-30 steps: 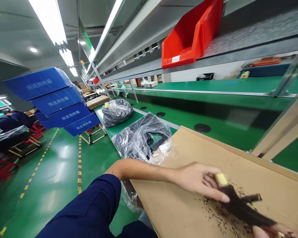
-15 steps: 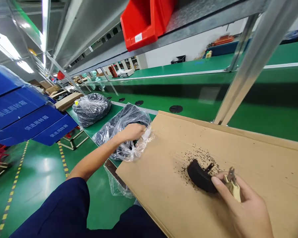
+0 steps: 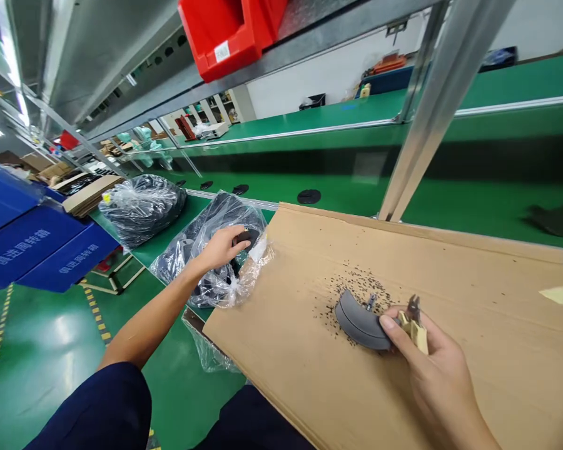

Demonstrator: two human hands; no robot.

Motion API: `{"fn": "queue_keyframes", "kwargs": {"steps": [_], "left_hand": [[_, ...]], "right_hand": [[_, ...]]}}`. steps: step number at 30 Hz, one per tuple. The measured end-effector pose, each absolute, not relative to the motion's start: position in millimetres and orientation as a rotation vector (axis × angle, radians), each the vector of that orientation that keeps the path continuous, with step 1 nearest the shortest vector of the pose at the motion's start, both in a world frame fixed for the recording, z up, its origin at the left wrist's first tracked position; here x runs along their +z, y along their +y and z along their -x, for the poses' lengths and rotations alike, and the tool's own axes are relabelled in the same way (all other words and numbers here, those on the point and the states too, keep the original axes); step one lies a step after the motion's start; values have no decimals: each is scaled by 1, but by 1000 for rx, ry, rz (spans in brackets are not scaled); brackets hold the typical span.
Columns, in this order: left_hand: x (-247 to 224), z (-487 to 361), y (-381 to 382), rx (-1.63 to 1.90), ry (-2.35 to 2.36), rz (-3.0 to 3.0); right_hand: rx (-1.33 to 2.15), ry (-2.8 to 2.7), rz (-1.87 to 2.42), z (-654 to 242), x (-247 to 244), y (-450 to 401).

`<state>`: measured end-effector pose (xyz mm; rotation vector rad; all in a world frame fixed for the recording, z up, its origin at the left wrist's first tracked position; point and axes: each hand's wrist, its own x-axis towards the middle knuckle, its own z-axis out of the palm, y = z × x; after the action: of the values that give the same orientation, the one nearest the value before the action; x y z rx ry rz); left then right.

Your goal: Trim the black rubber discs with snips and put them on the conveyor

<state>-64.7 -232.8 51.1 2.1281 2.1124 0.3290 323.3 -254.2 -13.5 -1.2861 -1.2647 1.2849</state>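
My right hand (image 3: 436, 350) is closed around a pair of side cutters (image 3: 415, 325), their jaws pointing up. Its thumb and fingertips also pinch one end of a curved dark-grey plastic part (image 3: 361, 322), held above the cardboard sheet (image 3: 281, 375). A short stub sticks out from the part's inner side. At the mouth of a clear plastic bag (image 3: 201, 231) of dark parts, my left hand (image 3: 223, 247) grips a black plastic part (image 3: 248, 237) between thumb and fingers; much of that part is hidden.
Small black scraps (image 3: 356, 281) lie scattered on the cardboard. Another filled bag (image 3: 143, 206) sits further left on the green table. Flat black pieces (image 3: 308, 196) line the green surface behind. A metal post (image 3: 422, 125) rises at the back, and a red bin (image 3: 229, 47) hangs overhead.
The view has shifted, moving the scene leftward. My left hand has drawn back slightly at the bag, and a black part now shows in its fingers. The part in my right hand has tilted, catching light.
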Motion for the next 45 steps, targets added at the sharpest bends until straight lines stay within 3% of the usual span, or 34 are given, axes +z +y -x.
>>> {"fn": "queue_keyframes", "kwargs": {"steps": [4, 9, 15, 29, 45], "left_hand": [[50, 6, -252, 884, 1554, -2080], [25, -75, -260, 949, 1151, -2048], [-8, -120, -272, 813, 1154, -2346], [-27, -118, -280, 1097, 1028, -1383], [-24, -114, -278, 1266, 1052, -1969]], "right_hand": [[1383, -1258, 1240, -321, -5, -260], [1454, -1299, 1173, -317, 0, -268], [1463, -1281, 1162, -318, 0, -273], [1429, -1400, 1286, -313, 2, -282], [1338, -1554, 1348, -312, 4, -286]]}}
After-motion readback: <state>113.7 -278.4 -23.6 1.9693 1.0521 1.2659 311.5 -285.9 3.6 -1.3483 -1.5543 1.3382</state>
